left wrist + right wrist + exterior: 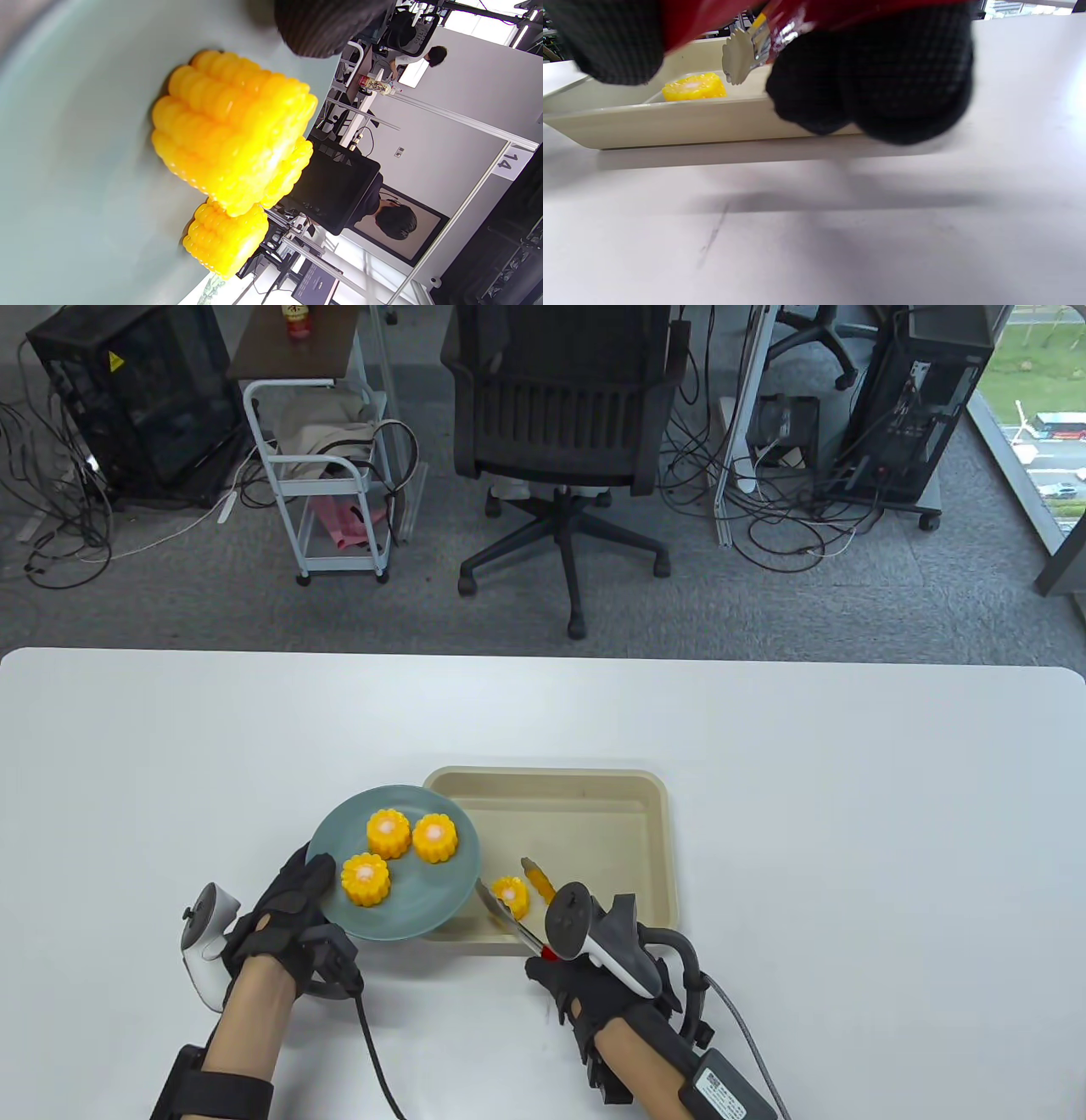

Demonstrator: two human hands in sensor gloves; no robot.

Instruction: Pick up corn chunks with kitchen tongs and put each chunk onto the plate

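Presently gripping metal red-handled tongs (509, 918) with right hand (594, 993), tips astride yellow corn chunk (512, 896) in beige tray (662, 848); left hand (284, 916) pinching grey-green round plate (424, 899) rim. Legible: "14" on background partition.

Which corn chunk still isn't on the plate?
The chunk in the tray, between the open tips of the tongs held by the right hand. The other three sit on the plate.

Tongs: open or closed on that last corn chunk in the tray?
Open. The tongs straddle the corn chunk, arms spread, chunk resting in the tray.
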